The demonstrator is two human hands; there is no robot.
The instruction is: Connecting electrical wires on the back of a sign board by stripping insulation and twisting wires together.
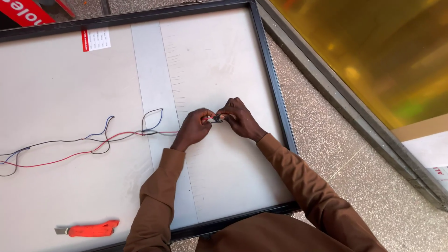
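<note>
View from above onto a white panel (60, 93) in a dark frame (275, 88), lying flat on a speckled floor (336, 140). The left hand (193, 128) and right hand (238, 116) meet over the panel's right half; both are pinched narrowly on a small dark connector (217, 118) held between the fingertips, just above the panel surface; whether its parts are already joined cannot be told. A red wire (60, 159) and black wires (105, 135) trail from the hands leftward across the panel, loosely looped and untidy; to judge from this, the wire ends have been brought together at the connector, while the loose runs remain unsecured. An orange utility knife (91, 228) lies untouched near the panel's lower left edge, well apart from both hands; a yellow tinted pane (373, 51) stands at upper right.
</note>
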